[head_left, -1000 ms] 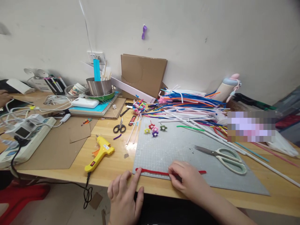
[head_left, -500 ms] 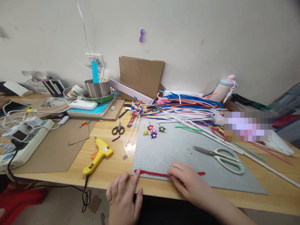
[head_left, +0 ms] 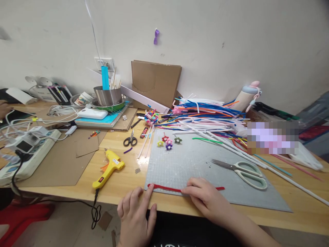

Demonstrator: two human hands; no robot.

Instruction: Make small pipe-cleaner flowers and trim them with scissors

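Observation:
A red pipe cleaner (head_left: 167, 188) lies nearly straight along the front edge of the grey cutting mat (head_left: 195, 164). My left hand (head_left: 136, 214) has its fingers apart, with the index fingertip pressing on the strip's left end. Farther right, my right hand (head_left: 203, 197) rests over the strip with fingers together at it; whether they pinch it is hidden. The strip's right end shows beyond the hand. Green-handled scissors (head_left: 249, 174) lie on the mat's right side. Small coloured flowers (head_left: 168, 144) sit near its back left.
A yellow glue gun (head_left: 109, 168) and black scissors (head_left: 130, 139) lie left of the mat. Bundled pipe cleaners (head_left: 208, 113) spread behind it. A power strip (head_left: 38, 161) with cables is far left, near a metal bowl (head_left: 107, 96). Part of another person's hand (head_left: 4, 109) shows at the left edge.
My right hand has slid slightly left along the red pipe cleaner. My left fingertip remains on its left end. The view has shifted slightly.

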